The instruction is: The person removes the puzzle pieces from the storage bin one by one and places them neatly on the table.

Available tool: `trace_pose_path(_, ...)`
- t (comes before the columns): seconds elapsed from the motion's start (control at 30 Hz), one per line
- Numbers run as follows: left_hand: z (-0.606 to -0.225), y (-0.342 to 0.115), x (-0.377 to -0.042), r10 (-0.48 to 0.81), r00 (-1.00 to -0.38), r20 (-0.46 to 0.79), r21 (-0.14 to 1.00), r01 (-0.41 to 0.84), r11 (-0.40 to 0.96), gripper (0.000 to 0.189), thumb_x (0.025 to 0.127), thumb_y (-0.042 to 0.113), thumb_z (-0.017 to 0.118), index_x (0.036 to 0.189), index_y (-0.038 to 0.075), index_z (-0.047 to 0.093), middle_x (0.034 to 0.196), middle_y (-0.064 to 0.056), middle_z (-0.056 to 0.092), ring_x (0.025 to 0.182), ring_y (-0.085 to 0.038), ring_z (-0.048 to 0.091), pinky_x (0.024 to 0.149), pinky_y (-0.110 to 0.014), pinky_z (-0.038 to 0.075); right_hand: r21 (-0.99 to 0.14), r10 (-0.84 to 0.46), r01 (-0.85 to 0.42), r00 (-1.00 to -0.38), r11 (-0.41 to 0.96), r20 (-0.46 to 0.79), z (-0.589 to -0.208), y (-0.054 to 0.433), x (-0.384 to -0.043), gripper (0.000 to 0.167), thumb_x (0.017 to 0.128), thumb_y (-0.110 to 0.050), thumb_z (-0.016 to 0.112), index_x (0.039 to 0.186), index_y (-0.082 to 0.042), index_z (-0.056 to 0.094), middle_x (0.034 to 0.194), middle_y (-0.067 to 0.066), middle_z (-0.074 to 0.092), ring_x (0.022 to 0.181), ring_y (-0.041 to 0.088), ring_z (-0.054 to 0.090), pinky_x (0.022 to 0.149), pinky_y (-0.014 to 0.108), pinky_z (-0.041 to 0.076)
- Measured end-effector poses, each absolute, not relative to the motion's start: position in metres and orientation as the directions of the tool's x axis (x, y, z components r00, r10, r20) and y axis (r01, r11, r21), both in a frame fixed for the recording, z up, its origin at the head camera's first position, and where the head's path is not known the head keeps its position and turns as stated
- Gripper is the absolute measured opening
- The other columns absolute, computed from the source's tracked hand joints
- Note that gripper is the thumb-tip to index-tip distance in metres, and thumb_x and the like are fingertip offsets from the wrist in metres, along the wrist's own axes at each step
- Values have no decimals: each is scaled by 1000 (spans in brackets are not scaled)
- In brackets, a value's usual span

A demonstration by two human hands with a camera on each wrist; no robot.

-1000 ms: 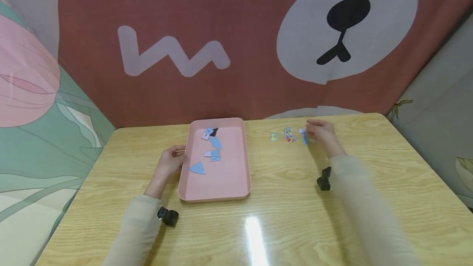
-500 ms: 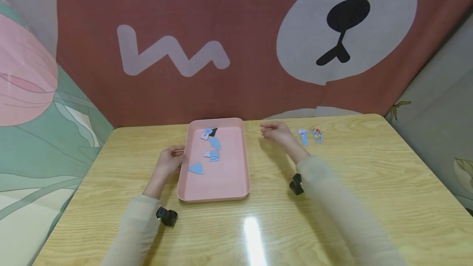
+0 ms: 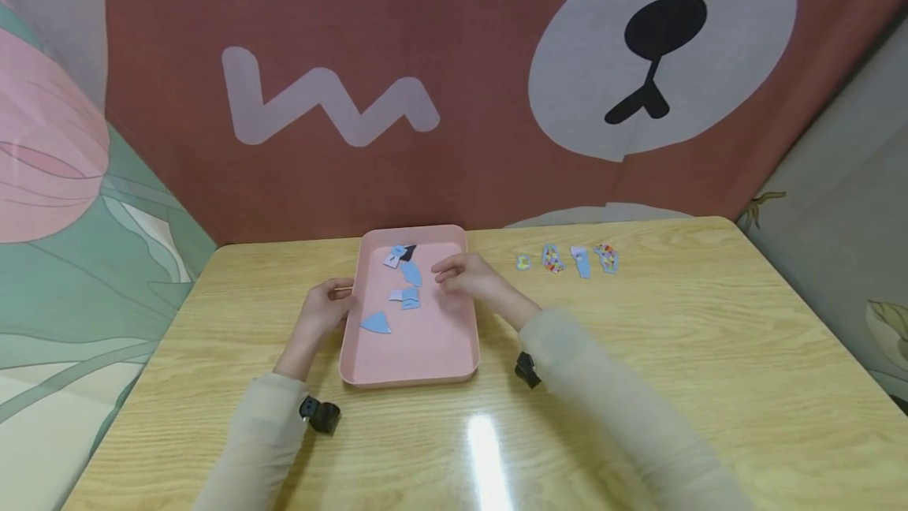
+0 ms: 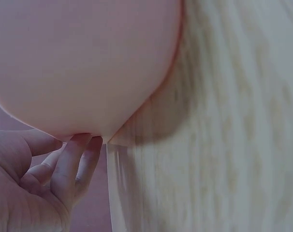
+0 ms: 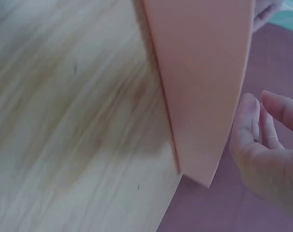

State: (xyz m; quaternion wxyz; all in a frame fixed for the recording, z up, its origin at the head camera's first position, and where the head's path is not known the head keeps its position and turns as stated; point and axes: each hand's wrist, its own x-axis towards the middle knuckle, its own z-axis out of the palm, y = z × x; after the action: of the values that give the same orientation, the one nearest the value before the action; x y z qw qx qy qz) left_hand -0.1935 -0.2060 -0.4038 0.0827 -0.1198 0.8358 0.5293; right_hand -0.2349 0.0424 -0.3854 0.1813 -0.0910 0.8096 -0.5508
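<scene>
A pink tray [image 3: 440, 345] stands on the wooden table, holding several flat, light-blue irregular pieces and a black one [image 3: 408, 253]. My left hand [image 3: 325, 310] is at the tray's left side, fingertips against the wall at the rim; the left wrist view shows these fingers [image 4: 69, 162] fairly straight. My right hand [image 3: 474, 278] hovers over the tray's right side, thumb and fingers loosely bent. Nothing shows between those fingers in the right wrist view, where this hand [image 5: 270, 150] is beside the rim. A curved blue piece [image 3: 411, 273] lies nearest its fingertips.
Right of the tray, several small cut-out pieces lie in a row: a little green-yellow one [image 3: 523, 262], two speckled ones [image 3: 552, 259] and a blue one [image 3: 580, 262]. Behind the table hangs a brown cloth [image 3: 319, 188] with a bear print.
My right hand has swept left from the row of small pieces to over the tray, uncovering the row. My left hand and the pieces in the tray have stayed put.
</scene>
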Motion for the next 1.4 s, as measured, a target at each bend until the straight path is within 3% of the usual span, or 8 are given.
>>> trace_pose_path(0.4, -407, -210, -196, -106, -964, -242, 880, -264, 395, 42, 93, 7, 53, 133, -6, 48, 129, -31, 55, 106, -31, 63, 70, -29, 59, -929, -429, 53, -877, 366, -218, -394, 10, -224, 35, 83, 6, 58, 118, 5, 62, 111, 24, 68, 89, 13, 64, 72, 15, 50)
trace_pose_path(0.67, -406, -207, -194, -110, -960, -256, 863, -278, 422, 44, 95, 5, 49, 137, -7, 44, 134, -32, 50, 113, -35, 59, 69, -23, 57, -921, -436, 98, -858, 376, -270, -396, -9, -216, 37, 81, 11, 57, 117, 4, 64, 110, 22, 68, 87, 14, 63, 73, 25, 58)
trace_pose_path(1.03, -403, -205, -194, -113, -959, -261, 860, -284, 424, 43, 96, 6, 48, 137, -7, 44, 134, -32, 51, 111, -34, 60, 70, -25, 58, -909, -423, 114, -857, 402, -295, -404, -21, -213, 34, 81, 11, 62, 114, 3, 65, 107, 18, 68, 94, 20, 64, 76, 23, 57)
trace_pose_path(1.4, -403, -204, -193, -113, -959, -259, 865, -282, 415, 44, 95, 5, 48, 137, -8, 43, 134, -33, 50, 113, -35, 59, 71, -24, 57, -875, -435, 14, -864, 484, -254, -412, -26, -217, 33, 81, 9, 62, 112, 2, 65, 106, 16, 70, 90, 19, 64, 69, 17, 54)
